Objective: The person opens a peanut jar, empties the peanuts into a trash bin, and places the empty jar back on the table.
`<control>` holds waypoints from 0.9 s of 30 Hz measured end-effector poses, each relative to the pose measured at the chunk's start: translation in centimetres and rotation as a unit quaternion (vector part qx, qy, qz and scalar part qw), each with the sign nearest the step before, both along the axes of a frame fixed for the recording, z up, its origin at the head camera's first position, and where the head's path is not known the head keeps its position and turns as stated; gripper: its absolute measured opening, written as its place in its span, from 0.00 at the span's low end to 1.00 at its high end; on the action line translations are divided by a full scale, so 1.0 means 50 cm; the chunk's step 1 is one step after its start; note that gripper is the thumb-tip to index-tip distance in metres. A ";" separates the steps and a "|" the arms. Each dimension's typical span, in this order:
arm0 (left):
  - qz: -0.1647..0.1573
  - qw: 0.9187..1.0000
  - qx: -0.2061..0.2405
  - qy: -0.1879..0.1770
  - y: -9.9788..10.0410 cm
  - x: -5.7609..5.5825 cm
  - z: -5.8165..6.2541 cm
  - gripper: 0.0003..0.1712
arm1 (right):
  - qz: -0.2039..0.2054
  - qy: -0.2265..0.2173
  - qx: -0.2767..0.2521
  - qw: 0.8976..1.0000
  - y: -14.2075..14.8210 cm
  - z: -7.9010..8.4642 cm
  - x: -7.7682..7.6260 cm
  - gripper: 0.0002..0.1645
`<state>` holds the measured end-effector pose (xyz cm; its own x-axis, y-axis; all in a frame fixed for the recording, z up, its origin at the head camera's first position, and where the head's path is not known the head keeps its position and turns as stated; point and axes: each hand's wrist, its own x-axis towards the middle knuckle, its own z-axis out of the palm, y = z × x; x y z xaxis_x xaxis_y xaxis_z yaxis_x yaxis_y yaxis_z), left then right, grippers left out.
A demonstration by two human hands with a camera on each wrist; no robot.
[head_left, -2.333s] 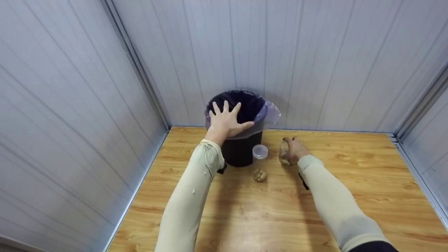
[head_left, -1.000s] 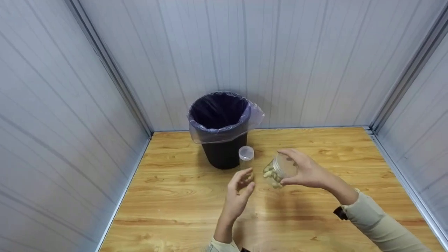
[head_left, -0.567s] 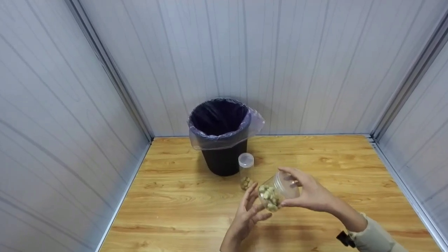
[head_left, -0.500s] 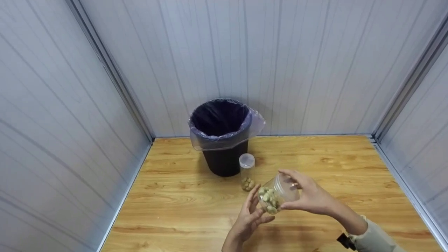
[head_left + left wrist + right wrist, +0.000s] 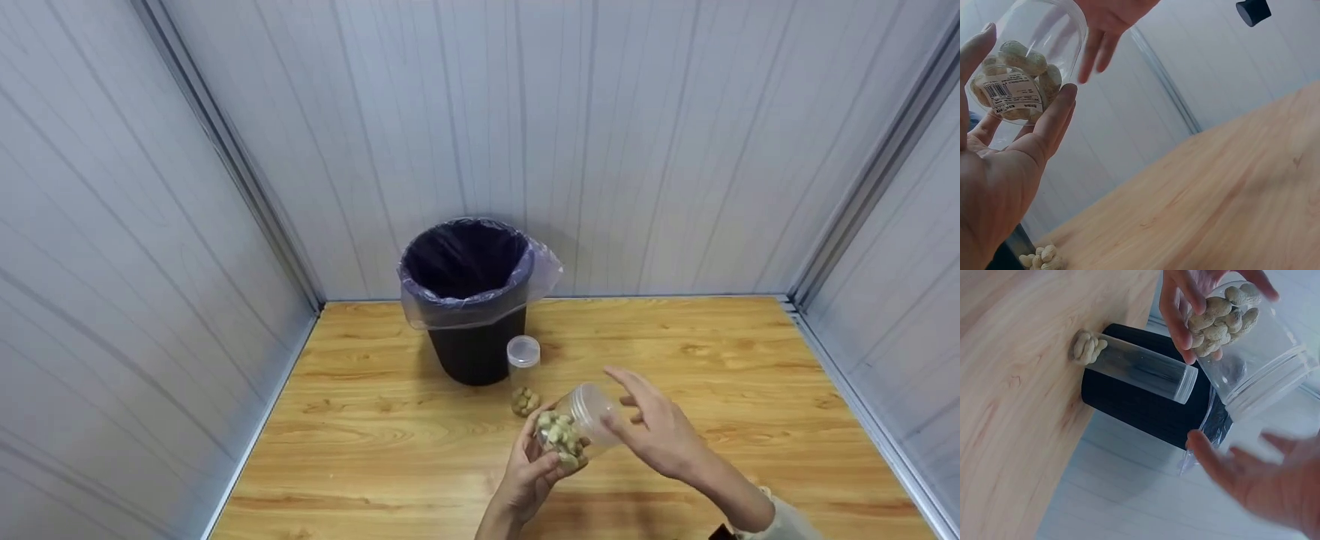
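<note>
A clear jar [image 5: 566, 429] of peanuts [image 5: 1221, 323] tilts above the wood-grain surface [image 5: 360, 420], its lid [image 5: 598, 411] toward 2 o'clock, gripped from 7 o'clock by the left hand's [image 5: 525, 480] curled fingers. At 3 o'clock, the right hand [image 5: 658, 435] hovers by the lid — fingers spread, holding nothing. A tall container [image 5: 525, 373] and lined bin [image 5: 480, 352] stand toward 10 and 11. Lid work appears in hand — the next move likely calls for a firm rim grip.

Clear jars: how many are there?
2: the wide jar, tilted in the left hand, and the tall jar, upright by the black bin. The bin's dark inside could hide more.
</note>
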<state>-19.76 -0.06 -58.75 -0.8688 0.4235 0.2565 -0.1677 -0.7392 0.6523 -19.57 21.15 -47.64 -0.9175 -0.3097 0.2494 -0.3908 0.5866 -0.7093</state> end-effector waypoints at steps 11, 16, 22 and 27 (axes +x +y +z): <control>-0.020 0.999 -0.018 0.021 -0.014 0.003 -0.009 0.43 | -0.070 -0.096 0.073 0.990 -0.018 0.004 0.024 0.43; -0.015 0.999 -0.020 0.039 -0.012 -0.005 -0.001 0.48 | -0.015 -0.124 0.037 0.992 -0.006 0.019 0.014 0.44; -0.022 0.998 -0.020 0.047 -0.002 -0.003 -0.008 0.47 | 0.053 -0.125 0.015 0.991 0.021 0.013 0.001 0.43; -0.034 0.998 -0.015 0.052 -0.007 0.009 -0.024 0.45 | 0.151 -0.061 -0.013 0.987 0.034 -0.004 0.000 0.48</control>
